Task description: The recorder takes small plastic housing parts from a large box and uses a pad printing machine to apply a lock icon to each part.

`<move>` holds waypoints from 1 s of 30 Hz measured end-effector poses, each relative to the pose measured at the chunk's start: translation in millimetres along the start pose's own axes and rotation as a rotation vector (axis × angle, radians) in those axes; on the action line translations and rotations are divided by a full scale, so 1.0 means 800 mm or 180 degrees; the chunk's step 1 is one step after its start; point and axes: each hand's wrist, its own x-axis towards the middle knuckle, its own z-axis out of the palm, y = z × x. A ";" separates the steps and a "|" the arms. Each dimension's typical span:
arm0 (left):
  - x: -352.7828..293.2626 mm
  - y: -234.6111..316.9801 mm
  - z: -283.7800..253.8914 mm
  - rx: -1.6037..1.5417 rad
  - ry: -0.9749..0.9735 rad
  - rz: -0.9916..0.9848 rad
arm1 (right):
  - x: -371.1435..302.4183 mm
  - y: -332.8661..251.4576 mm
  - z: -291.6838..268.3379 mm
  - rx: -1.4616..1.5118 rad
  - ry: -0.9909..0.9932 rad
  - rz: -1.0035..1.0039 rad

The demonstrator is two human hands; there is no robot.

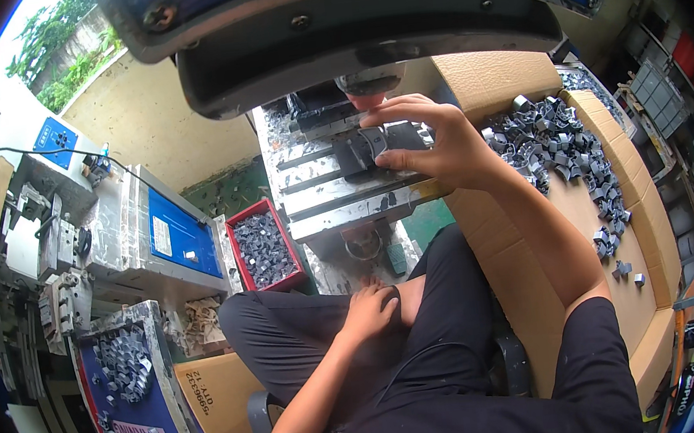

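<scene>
1. At the machine bed, my right hand (432,140) reaches forward, thumb and fingers pinched narrow on one small grey part (373,140) seated on the dark fixture (355,155).
2. My left hand (369,309) rests on my thigh, fingers loosely curled, holding nothing that I can see.
3. The part lies at my right fingertips, well apart from the left hand, straight ahead of my knees.
4. Count: two hands; one red bin (263,248) of grey parts left of the bed; one loose heap of grey parts (565,155) on the cardboard table (509,72) at my right, too many to count.
5. One blue tray (126,366) at lower left also carries grey parts, partly cut off by the edge.
6. The press head (361,29) overhangs the top and hides the rear of the fixture; what sits under its red tip is hard to make out.
7. The part's shape is mostly covered by my fingers.
</scene>
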 end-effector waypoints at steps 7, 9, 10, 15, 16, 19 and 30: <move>-0.020 0.153 -0.151 -0.2454 -0.0134 -0.0434 | -0.027 -0.060 0.009 -0.1067 0.0217 -0.0849; -0.034 0.167 -0.194 -0.2458 0.0414 -0.0049 | -0.036 -0.088 0.027 -0.0722 0.0063 -0.0979; -0.045 0.171 -0.208 -0.2704 0.0719 0.0101 | -0.042 -0.103 0.037 -0.0485 -0.0108 -0.0939; -0.081 0.193 -0.257 -0.4442 0.1093 0.0342 | -0.064 -0.140 0.072 -0.0556 -0.0467 -0.1440; -0.086 0.191 -0.254 -0.4516 0.1246 0.0262 | -0.065 -0.139 0.080 -0.0480 -0.0505 -0.1429; -0.098 0.194 -0.244 -0.4554 0.1254 0.0252 | -0.067 -0.132 0.095 -0.0317 -0.0697 -0.1369; -0.101 0.186 -0.235 -0.4551 0.1229 0.0307 | -0.078 -0.127 0.107 -0.0081 -0.0820 -0.1238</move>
